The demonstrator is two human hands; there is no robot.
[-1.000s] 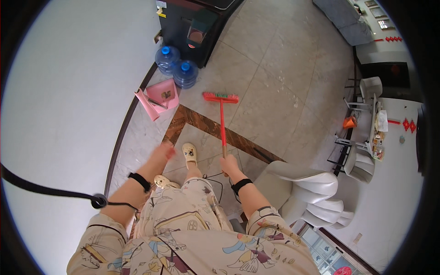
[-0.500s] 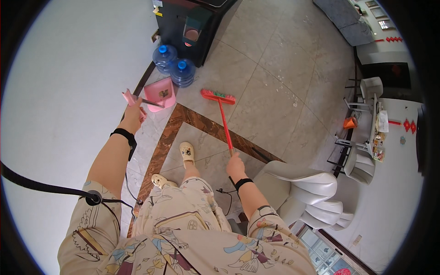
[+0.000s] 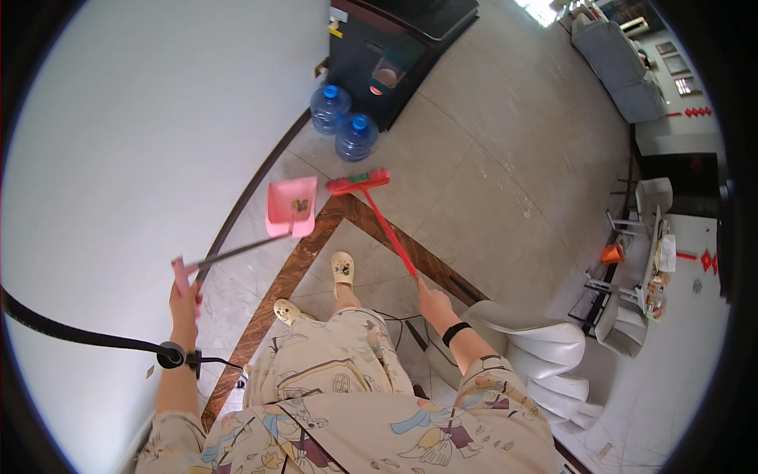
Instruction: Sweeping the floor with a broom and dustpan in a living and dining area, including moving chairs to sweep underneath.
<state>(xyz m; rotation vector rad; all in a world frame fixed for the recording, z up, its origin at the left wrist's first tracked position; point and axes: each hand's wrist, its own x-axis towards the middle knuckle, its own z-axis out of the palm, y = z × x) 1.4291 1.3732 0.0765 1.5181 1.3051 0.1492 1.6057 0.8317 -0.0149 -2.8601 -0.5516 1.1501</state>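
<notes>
My left hand (image 3: 185, 304) is wrapped round the pink grip of a long-handled dustpan (image 3: 288, 207). The pan lies beside the left wall, tilted toward the far side, with a small dark printed patch in it. A red broom (image 3: 389, 231) is held by its handle in my closed right hand (image 3: 433, 305). Its head, with red and green bristles, is on the tiles just right of the dustpan, near the corner of the brown border strip. The two heads are close but apart.
Two blue water bottles (image 3: 357, 138) stand against a black cabinet (image 3: 395, 67) ahead. White chairs (image 3: 545, 347) are close on my right. Pale specks (image 3: 525, 204) dot the floor. An orange bin (image 3: 613, 253) sits by the far-right table. A black cord (image 3: 87, 336) hangs at my left.
My left hand has moved back and left, and the dustpan has come nearer me. The broom head has shifted left toward it. The whole view has turned slightly.
</notes>
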